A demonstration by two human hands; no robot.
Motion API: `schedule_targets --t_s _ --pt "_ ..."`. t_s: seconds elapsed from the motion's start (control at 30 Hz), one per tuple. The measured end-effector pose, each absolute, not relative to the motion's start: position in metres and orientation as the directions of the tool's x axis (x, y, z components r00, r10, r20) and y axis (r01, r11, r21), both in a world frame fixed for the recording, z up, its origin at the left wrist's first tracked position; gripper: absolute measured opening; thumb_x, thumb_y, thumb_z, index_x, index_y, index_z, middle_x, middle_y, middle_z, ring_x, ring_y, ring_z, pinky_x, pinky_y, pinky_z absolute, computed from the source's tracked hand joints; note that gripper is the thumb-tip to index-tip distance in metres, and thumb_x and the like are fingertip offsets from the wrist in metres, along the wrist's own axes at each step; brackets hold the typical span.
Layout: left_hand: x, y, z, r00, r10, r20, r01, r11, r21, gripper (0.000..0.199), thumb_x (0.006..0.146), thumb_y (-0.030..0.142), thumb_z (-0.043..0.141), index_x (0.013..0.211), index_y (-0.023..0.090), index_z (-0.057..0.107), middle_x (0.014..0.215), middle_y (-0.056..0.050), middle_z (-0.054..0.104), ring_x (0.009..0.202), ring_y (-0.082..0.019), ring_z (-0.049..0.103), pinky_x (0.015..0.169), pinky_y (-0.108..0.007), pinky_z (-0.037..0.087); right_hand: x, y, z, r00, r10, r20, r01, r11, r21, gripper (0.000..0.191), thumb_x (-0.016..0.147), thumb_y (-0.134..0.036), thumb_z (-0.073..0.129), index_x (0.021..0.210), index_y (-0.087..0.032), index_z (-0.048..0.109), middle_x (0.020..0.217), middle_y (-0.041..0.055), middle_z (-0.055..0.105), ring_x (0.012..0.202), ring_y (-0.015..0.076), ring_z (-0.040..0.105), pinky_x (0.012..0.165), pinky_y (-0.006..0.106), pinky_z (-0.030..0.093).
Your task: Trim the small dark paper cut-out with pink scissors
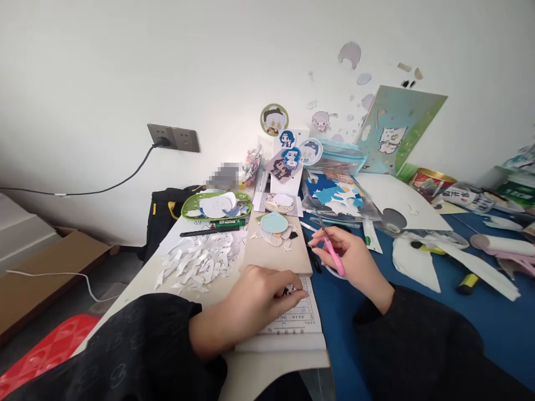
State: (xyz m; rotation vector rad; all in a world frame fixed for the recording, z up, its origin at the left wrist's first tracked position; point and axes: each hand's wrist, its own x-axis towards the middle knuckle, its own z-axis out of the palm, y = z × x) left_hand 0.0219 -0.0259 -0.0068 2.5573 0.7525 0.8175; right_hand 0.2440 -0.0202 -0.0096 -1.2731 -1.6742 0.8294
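My left hand (267,292) is closed in a pinch on a small paper cutout (288,290) with black and white printing, mostly hidden by the fingers. It is above a printed form sheet (308,312). To the right, my right hand (349,256) grips pink-handled scissors (334,259), their blades pointing up and away from me. Beyond my left hand lies a cardboard-coloured board (267,259), with a pale blue oval cutout (273,222) and other small paper pieces on it. White paper scraps (200,262) are heaped left of the board.
A green tray (188,209) with cutouts stands at the back left, near a marker (209,231). Printed character cutouts (291,159) lean on a white box. A clear bag of blue paper (338,195) lies behind. Tissue and a paper roll (501,245) sit on the blue surface at right.
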Motion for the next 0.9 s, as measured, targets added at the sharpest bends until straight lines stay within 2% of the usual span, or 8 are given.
schedule_targets --t_s 0.17,0.27,0.33,0.47,0.57,0.73,0.83,0.9 --pt "0.026 -0.028 -0.01 0.674 0.568 0.472 0.396 -0.817 0.418 0.022 0.09 0.013 0.043 0.094 0.015 0.065 0.071 -0.006 0.066 0.065 -0.02 0.064 0.063 -0.031 0.049 0.222 -0.001 -0.005 -0.194 0.948 0.253 0.495 0.318 -0.809 0.022 0.092 -0.027 0.058 0.111 -0.016 0.06 0.109 0.0064 0.064 0.088 0.0196 0.065 0.076 0.039 0.054" --pt "0.026 -0.029 -0.014 0.691 0.51 0.512 0.343 -0.855 0.389 0.029 0.086 0.007 0.04 0.1 0.015 0.063 0.065 -0.002 0.061 0.061 -0.018 0.06 0.073 -0.037 0.049 0.204 0.014 0.004 -0.22 0.942 0.252 0.508 0.332 -0.795 0.024 0.092 -0.027 0.058 0.114 -0.016 0.059 0.111 0.0069 0.064 0.089 0.02 0.065 0.076 0.039 0.055" --pt "0.026 -0.028 -0.016 0.704 0.474 0.529 0.299 -0.873 0.384 0.033 0.083 0.003 0.039 0.105 0.014 0.061 0.065 -0.001 0.061 0.061 -0.017 0.059 0.073 -0.035 0.049 0.197 0.022 0.009 -0.228 0.941 0.25 0.507 0.334 -0.795 0.024 0.092 -0.027 0.057 0.114 -0.017 0.059 0.112 0.0071 0.063 0.089 0.0201 0.065 0.076 0.039 0.055" --pt "0.024 -0.024 -0.017 0.72 0.423 0.549 0.226 -0.892 0.391 0.04 0.081 -0.003 0.036 0.108 0.015 0.06 0.086 -0.007 0.063 0.081 -0.018 0.06 0.072 -0.029 0.051 0.202 0.029 0.009 -0.188 0.951 0.245 0.497 0.308 -0.812 0.025 0.092 -0.027 0.057 0.115 -0.017 0.058 0.113 0.0073 0.063 0.09 0.0203 0.064 0.076 0.039 0.055" --pt "0.024 -0.02 -0.016 0.716 0.411 0.564 0.191 -0.893 0.409 0.045 0.08 -0.006 0.033 0.109 0.017 0.059 0.095 -0.009 0.062 0.092 -0.019 0.059 0.078 -0.031 0.052 0.215 0.026 0.003 -0.132 0.961 0.243 0.483 0.277 -0.831 0.026 0.092 -0.027 0.057 0.116 -0.017 0.058 0.114 0.0075 0.062 0.091 0.0207 0.064 0.076 0.04 0.055" --pt "0.025 -0.019 -0.015 0.697 0.421 0.581 0.169 -0.884 0.437 0.032 0.088 0.003 0.038 0.104 0.018 0.061 0.1 -0.009 0.065 0.095 -0.018 0.061 0.082 -0.031 0.052 0.221 0.023 0.002 -0.144 0.963 0.228 0.456 0.269 -0.848 0.027 0.092 -0.028 0.058 0.117 -0.016 0.057 0.114 0.0077 0.062 0.092 0.0211 0.064 0.076 0.04 0.055" --pt "0.024 -0.021 -0.015 0.681 0.445 0.582 0.188 -0.874 0.447 0.015 0.091 0.017 0.048 0.091 0.018 0.063 0.087 -0.005 0.069 0.08 -0.016 0.066 0.072 -0.025 0.053 0.211 0.037 0.012 -0.228 0.955 0.187 0.461 0.275 -0.844 0.027 0.092 -0.027 0.058 0.117 -0.016 0.057 0.113 0.0075 0.062 0.091 0.0209 0.064 0.075 0.04 0.055" --pt "0.024 -0.024 -0.015 0.654 0.481 0.584 0.228 -0.861 0.454 0.016 0.091 0.025 0.051 0.085 0.017 0.063 0.077 -0.003 0.069 0.069 -0.015 0.067 0.062 -0.022 0.051 0.2 0.056 0.02 -0.281 0.947 0.156 0.482 0.28 -0.831 0.027 0.092 -0.027 0.058 0.117 -0.016 0.057 0.114 0.0076 0.062 0.091 0.0211 0.064 0.075 0.04 0.055"
